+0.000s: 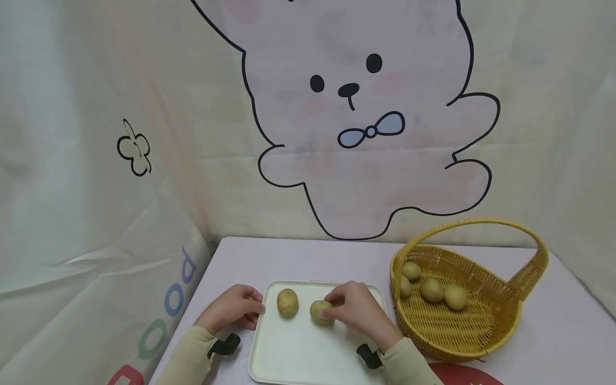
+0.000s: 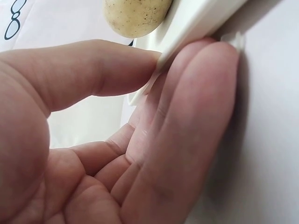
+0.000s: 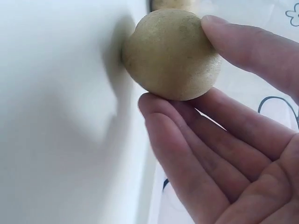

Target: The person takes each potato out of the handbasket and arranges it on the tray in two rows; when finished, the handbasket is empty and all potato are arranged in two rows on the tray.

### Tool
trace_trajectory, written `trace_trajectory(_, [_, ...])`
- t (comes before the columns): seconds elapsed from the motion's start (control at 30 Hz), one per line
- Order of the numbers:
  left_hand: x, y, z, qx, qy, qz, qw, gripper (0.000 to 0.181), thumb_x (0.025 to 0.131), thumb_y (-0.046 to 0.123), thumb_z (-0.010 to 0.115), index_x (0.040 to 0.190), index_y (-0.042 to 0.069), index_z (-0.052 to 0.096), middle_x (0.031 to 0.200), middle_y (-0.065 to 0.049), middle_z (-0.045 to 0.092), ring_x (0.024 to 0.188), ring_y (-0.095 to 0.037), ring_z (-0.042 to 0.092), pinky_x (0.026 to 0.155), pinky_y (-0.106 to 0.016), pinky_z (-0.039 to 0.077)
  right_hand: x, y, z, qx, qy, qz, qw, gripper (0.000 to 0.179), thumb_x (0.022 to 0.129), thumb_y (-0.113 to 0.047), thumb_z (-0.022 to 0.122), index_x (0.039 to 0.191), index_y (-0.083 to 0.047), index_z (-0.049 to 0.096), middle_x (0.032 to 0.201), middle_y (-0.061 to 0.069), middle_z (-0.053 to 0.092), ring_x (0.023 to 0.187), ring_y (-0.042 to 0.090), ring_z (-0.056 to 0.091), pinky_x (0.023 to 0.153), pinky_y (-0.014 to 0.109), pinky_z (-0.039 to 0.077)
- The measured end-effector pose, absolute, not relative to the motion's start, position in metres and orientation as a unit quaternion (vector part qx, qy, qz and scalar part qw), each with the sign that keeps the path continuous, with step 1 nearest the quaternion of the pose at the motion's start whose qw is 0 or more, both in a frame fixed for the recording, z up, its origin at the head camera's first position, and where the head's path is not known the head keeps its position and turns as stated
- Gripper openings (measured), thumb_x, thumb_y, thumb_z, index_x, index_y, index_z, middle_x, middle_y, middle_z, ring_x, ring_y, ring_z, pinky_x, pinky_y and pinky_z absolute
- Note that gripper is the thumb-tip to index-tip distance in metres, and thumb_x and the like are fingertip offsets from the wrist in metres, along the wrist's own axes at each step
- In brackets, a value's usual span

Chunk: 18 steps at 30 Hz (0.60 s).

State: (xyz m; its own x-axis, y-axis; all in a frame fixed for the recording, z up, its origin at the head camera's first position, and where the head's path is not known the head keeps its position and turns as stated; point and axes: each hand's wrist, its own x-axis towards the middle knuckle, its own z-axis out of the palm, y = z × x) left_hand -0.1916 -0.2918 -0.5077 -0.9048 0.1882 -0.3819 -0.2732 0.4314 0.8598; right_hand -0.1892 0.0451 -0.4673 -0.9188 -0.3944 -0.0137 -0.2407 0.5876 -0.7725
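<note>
The held potato (image 1: pixel 318 313) is at the tray's far half, about midway across, its underside at or just over the surface; it looks nearly round, so its long axis is hard to tell. The right hand (image 1: pixel 356 310) pinches it between thumb and fingertips, reaching in from the tray's right with the wrist bent inward. A second potato (image 1: pixel 287 303) rests on the tray's far left, long axis running near to far. The left hand (image 1: pixel 236 307) grasps the left rim of the white tray (image 1: pixel 298 347), thumb on top, fingers below. Right of the tray on the bench (image 1: pixel 568 331), a wicker basket (image 1: pixel 447 326) holds four potatoes (image 1: pixel 432 290). Left of the tray, the curtain (image 1: pixel 72 187) shows coloured letters reading "ood", after a cut-off red one.
</note>
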Motion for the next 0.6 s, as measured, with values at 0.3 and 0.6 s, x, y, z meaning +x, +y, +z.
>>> trace_trajectory(0.3, [-0.191, -0.291, -0.506, -0.027, 0.819, 0.53, 0.217, 0.023, 0.093, 0.012, 0.078, 0.107, -0.002, 0.067, 0.079, -0.008, 0.07, 0.062, -0.016, 0.069, 0.06, -0.033, 0.064, -0.192, 0.048, -0.47, -0.169, 0.89, -0.414, 0.09, 0.027, 0.085, -0.033, 0.091, 0.102, -0.014, 0.084, 0.097, -0.002, 0.082, 0.092, 0.011, 0.071, 0.083, 0.037, 0.06])
trace_trajectory(0.6, [-0.193, -0.291, -0.505, -0.03, 0.819, 0.529, 0.22, 0.021, 0.092, 0.013, 0.078, 0.106, -0.001, 0.068, 0.079, -0.008, 0.07, 0.062, -0.015, 0.068, 0.061, -0.032, 0.064, -0.197, 0.047, -0.48, -0.173, 0.879, -0.435, 0.092, 0.041, 0.081, -0.015, 0.092, 0.117, 0.001, 0.078, 0.101, 0.008, 0.08, 0.091, 0.017, 0.074, 0.079, 0.031, 0.062])
